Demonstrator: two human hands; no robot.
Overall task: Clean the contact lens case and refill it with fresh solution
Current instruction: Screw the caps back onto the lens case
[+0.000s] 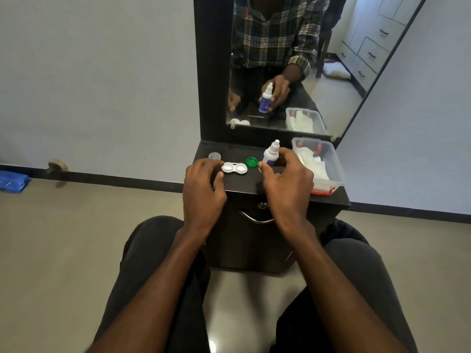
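the white contact lens case [234, 168] lies flat on the black table [244, 186] with both wells uncovered, and everything else is placed from it. just to its right lies a green cap [251, 162], apart from the case. further right of the cap stands the solution bottle [270, 153], upright with its white nozzle on top, and the right hand [285, 179] has its grip closed around the bottle's lower body, thumb on the near side and fingers curled over the far side. left and a little behind the case sits a clear cap [214, 156], standing alone. the left hand [202, 189] hovers at the case's left end, fingers loosely curled, grip apart and holding nothing; whether a fingertip touches the case cannot be told. well right of the case, past the bottle, a clear plastic box [328, 159] holds white tissues.
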